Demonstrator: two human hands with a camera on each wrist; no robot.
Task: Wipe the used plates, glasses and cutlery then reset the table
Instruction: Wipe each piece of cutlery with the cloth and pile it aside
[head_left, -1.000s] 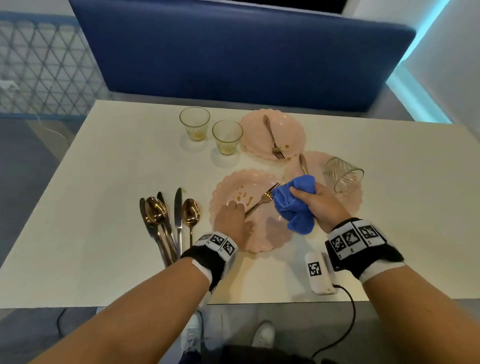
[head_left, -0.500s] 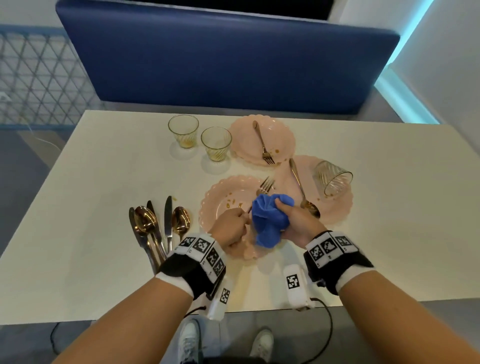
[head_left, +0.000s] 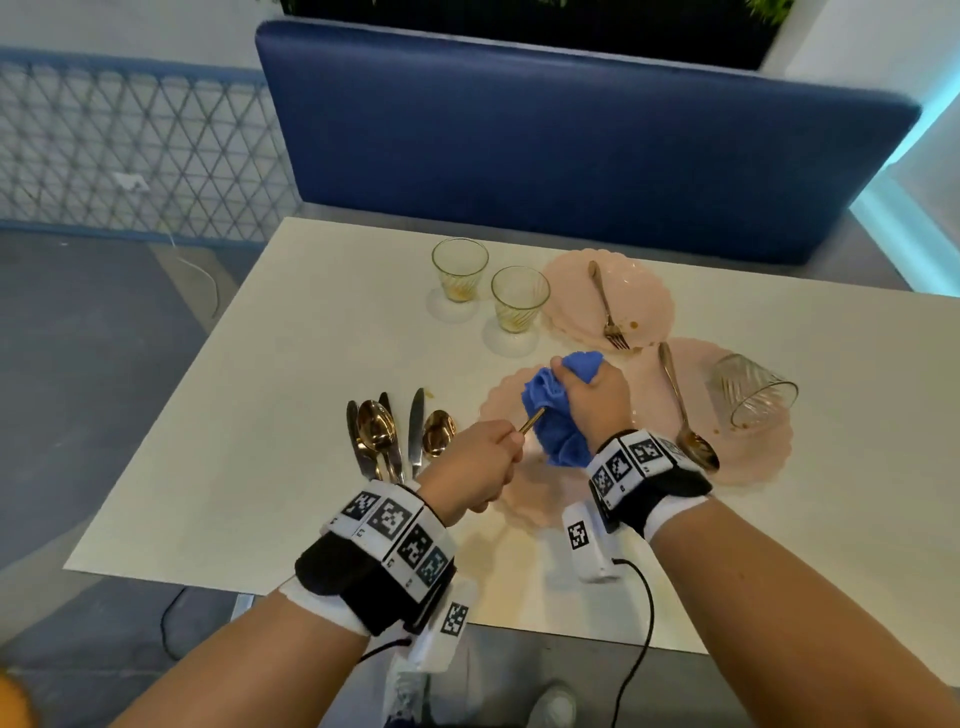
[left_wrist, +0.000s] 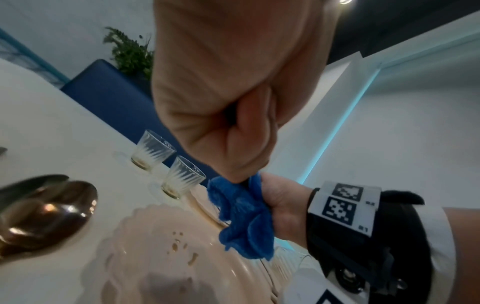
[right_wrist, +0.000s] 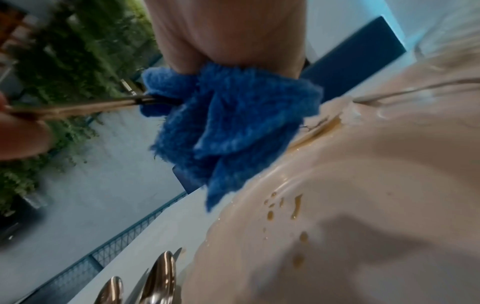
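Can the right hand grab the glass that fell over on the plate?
Probably not yet. The right hand is gripping the blue cloth around a fork. The tipped glass lies close on its right with nothing between, so it could once the cloth is put down.

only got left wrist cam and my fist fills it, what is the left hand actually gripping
Observer: The left hand grips a gold handle; its far end is buried in the blue cloth.
Operator: any glasses besides the two upright ones
Observer: Yes, a third glass lies on its side on the right plate.
Operator: anything else on that plate
Observer: A gold spoon lies beside the glass.
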